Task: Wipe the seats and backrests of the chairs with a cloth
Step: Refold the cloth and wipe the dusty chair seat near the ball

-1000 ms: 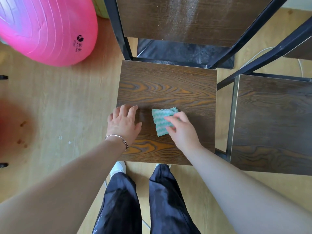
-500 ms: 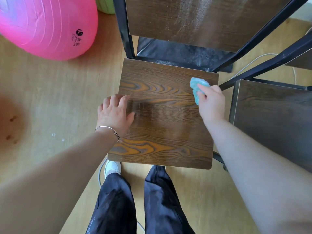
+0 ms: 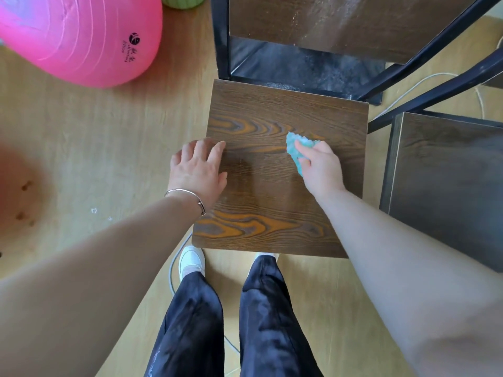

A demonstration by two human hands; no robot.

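The nearer chair's seat (image 3: 275, 186) is a square slab of dark brown wood veneer with bold orange grain swirls, one band across its upper half and another near its front edge. It lies flat and level, its front edge toward the person's legs. Behind it rises the backrest (image 3: 321, 20), a panel of the same dark wood held between black metal posts, its face streaked with pale dusty smears. A second chair seat (image 3: 446, 186) stands just beside it on the right, duller and greyer. The cloth (image 3: 295, 148), turquoise and crumpled into a wad, presses on the right middle of the nearer seat.
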